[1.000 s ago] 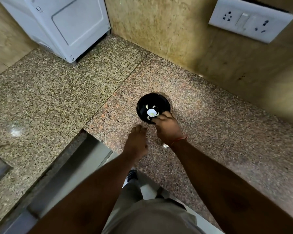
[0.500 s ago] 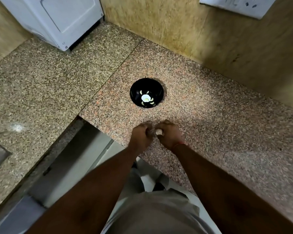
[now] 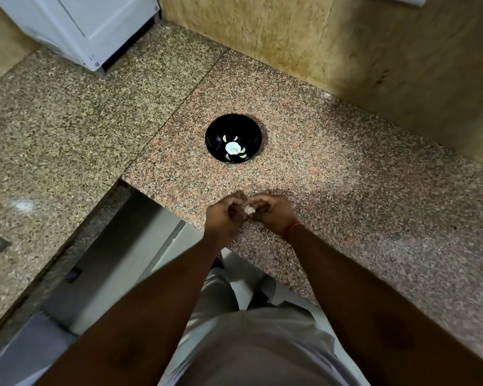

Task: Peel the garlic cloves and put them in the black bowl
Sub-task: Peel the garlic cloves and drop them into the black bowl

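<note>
Near counter edge, both hands — left hand (image 3: 226,218), right hand (image 3: 272,212) — still pinching garlic clove (image 3: 249,209)

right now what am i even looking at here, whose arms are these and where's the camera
There is no machine. The camera sits on a person's head and looks down, so the two arms reaching out from the bottom are that person's own. They stand at a speckled stone counter. The left hand and right hand meet at the counter's near edge and together pinch a small pale garlic clove, apparently to peel it. Farther back stands a black bowl with several cloves in it. A white appliance sits in the far left corner.
</note>
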`<act>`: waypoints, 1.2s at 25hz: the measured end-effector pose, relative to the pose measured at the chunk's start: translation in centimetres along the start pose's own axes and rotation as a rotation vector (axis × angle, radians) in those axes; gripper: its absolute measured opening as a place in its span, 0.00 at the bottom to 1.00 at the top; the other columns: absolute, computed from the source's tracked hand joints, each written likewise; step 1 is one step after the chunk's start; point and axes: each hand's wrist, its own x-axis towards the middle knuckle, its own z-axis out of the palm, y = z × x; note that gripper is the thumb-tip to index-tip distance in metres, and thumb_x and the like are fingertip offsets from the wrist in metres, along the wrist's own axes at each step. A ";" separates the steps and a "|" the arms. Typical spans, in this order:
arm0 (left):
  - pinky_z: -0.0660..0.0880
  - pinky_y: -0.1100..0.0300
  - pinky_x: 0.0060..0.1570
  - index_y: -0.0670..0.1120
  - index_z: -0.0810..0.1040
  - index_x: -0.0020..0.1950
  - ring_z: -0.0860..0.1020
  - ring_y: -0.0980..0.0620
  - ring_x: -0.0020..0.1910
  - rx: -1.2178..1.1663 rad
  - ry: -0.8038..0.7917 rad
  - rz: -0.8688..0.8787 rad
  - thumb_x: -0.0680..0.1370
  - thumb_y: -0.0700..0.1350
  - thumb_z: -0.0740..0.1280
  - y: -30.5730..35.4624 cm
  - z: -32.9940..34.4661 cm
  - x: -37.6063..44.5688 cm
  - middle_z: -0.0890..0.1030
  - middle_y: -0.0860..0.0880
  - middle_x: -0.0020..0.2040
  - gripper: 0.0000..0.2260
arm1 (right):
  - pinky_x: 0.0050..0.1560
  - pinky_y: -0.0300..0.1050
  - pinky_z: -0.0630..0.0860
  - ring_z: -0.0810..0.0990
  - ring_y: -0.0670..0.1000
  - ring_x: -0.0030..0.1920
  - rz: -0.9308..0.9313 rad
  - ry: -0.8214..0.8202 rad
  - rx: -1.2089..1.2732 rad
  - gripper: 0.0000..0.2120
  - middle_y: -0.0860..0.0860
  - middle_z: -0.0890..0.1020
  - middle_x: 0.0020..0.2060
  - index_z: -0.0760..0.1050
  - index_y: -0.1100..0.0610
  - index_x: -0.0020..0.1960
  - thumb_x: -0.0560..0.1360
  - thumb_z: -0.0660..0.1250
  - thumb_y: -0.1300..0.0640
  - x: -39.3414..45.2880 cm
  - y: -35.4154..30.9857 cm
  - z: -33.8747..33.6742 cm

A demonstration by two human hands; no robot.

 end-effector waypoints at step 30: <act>0.78 0.53 0.33 0.32 0.84 0.43 0.78 0.45 0.29 -0.373 0.027 -0.116 0.74 0.33 0.76 -1.6 1.9 0.7 0.83 0.34 0.35 0.04 | 0.48 0.50 0.86 0.87 0.52 0.45 -0.047 0.093 -0.107 0.14 0.50 0.87 0.43 0.87 0.55 0.48 0.65 0.81 0.68 -0.3 0.0 0.2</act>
